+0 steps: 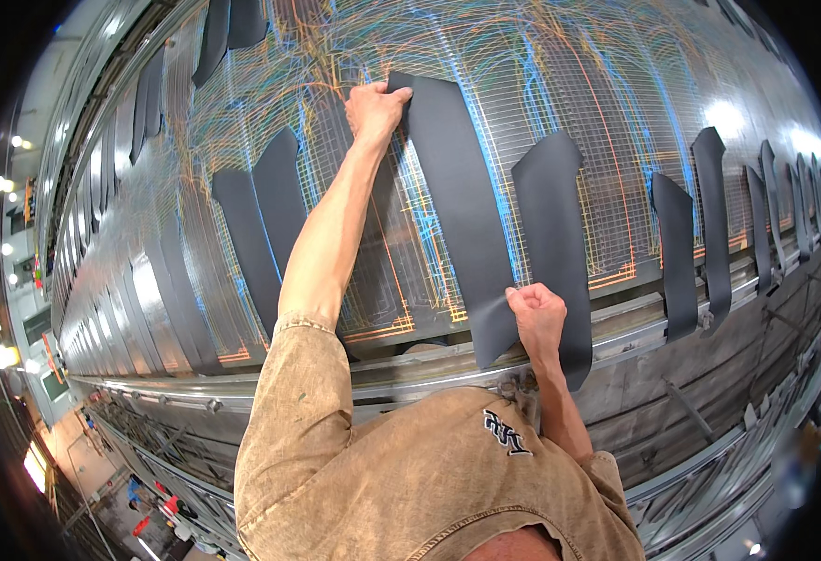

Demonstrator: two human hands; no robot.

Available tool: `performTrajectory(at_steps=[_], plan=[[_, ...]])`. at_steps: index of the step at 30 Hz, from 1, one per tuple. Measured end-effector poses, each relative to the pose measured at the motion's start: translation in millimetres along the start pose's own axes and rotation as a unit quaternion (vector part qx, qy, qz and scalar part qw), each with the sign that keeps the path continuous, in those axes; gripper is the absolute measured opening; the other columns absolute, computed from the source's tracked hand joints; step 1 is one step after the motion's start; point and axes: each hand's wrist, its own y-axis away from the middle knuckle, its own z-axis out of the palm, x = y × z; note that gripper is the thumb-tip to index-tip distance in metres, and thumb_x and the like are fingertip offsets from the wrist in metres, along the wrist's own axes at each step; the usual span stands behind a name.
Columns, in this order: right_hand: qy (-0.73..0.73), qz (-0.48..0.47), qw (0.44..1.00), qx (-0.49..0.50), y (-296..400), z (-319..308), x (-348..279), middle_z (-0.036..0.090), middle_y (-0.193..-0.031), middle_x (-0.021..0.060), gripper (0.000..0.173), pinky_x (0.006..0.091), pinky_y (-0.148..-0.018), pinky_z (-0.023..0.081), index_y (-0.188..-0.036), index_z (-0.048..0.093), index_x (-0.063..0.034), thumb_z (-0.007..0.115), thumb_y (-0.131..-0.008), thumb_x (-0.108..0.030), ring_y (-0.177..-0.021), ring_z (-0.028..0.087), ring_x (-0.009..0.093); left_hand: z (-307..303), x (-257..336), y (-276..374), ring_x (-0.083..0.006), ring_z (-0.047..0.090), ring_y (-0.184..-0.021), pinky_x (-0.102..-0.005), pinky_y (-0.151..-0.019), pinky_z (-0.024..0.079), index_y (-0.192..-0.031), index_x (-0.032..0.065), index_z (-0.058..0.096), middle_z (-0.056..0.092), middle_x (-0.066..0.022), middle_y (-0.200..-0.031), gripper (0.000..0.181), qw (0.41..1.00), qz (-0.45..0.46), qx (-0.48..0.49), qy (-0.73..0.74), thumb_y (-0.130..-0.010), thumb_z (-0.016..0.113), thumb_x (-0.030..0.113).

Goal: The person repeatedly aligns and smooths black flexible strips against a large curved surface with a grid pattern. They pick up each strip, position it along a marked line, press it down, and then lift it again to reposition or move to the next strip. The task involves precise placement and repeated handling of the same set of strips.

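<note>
A long dark grey strip of flexible sheet material (452, 189) lies lengthwise in front of me. At its far end, my left hand (376, 112) pinches the corner, thumb on top. Near its close end, my right hand (540, 314) grips the right edge between thumb and fingers, and the sheet creases there. That near end hangs over the metal rail (438, 375) along the table edge. Just right of it lies a second dark grey strip (550, 224), partly behind my right hand and forearm. Under the strips is a table surface covered in blue, orange and yellow lines (599, 140).
To the left lie a pair of similar strips (242, 231), partly behind my left arm. More strips (675, 252) run along the table to the right, some overhanging the rail. Below the edge are metal bars (690, 407). At lower left, a person in blue (135, 491) is far off.
</note>
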Motion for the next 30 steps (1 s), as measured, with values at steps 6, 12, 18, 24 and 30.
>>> performTrajectory(at_steps=[6, 12, 18, 24, 30], plan=[[-0.017, 0.026, 0.999, -0.013, 1, 1, -2, 0.054, -0.058, -0.0068, 0.019, 0.0191, -0.046, 0.029, -0.072, 0.062, -0.0008, 0.071, -0.085, -0.010, -0.052, 0.041, -0.001, 4, -7, -3, -0.0160, 0.066, -0.067, -0.0348, -0.069, 0.051, -0.084, 0.0077, 0.076, 0.070, -0.0047, -0.069, 0.024, 1.000, 0.012, 0.000, -0.009, -0.072, 0.080, 0.028], [-0.009, 0.024, 1.000, -0.009, 0, 1, -4, 0.057, -0.056, -0.0024, 0.021, 0.0227, -0.046, 0.035, -0.071, 0.062, 0.0021, 0.071, -0.084, -0.012, -0.051, 0.044, 0.002, 7, -12, -3, -0.0183, 0.067, -0.066, -0.0364, -0.068, 0.052, -0.082, 0.0079, 0.076, 0.069, -0.0049, -0.066, 0.022, 0.999, 0.039, 0.020, -0.022, -0.073, 0.079, 0.028], [0.007, -0.001, 1.000, -0.004, 0, 0, 3, 0.057, -0.055, -0.0014, 0.021, 0.0236, -0.047, 0.037, -0.071, 0.063, 0.0022, 0.071, -0.084, -0.013, -0.051, 0.045, 0.003, 16, -17, 16, -0.0340, 0.065, -0.085, -0.0420, -0.073, 0.050, -0.112, 0.0052, 0.061, 0.061, -0.0164, -0.102, 0.044, 0.963, 0.201, 0.148, -0.102, -0.078, 0.077, 0.027], [0.013, 0.001, 1.000, -0.003, 2, -2, -9, 0.057, -0.055, -0.0010, 0.022, 0.0237, -0.048, 0.037, -0.071, 0.062, 0.0021, 0.071, -0.084, -0.014, -0.051, 0.045, 0.003, 36, -22, 51, -0.0365, 0.041, -0.131, -0.0539, -0.101, 0.035, -0.138, 0.0049, 0.042, 0.041, -0.0167, -0.143, 0.049, 0.850, 0.427, 0.128, -0.283, -0.095, 0.055, 0.025], [0.005, -0.011, 1.000, -0.010, 3, -2, -5, 0.057, -0.055, -0.0010, 0.022, 0.0241, -0.048, 0.037, -0.072, 0.062, 0.0020, 0.071, -0.084, -0.014, -0.051, 0.045, 0.003, 44, -26, 53, -0.0345, 0.026, -0.144, -0.0553, -0.115, 0.021, -0.148, 0.0057, 0.032, 0.028, -0.0163, -0.156, 0.055, 0.867, 0.425, -0.033, -0.257, -0.101, 0.042, 0.033]])
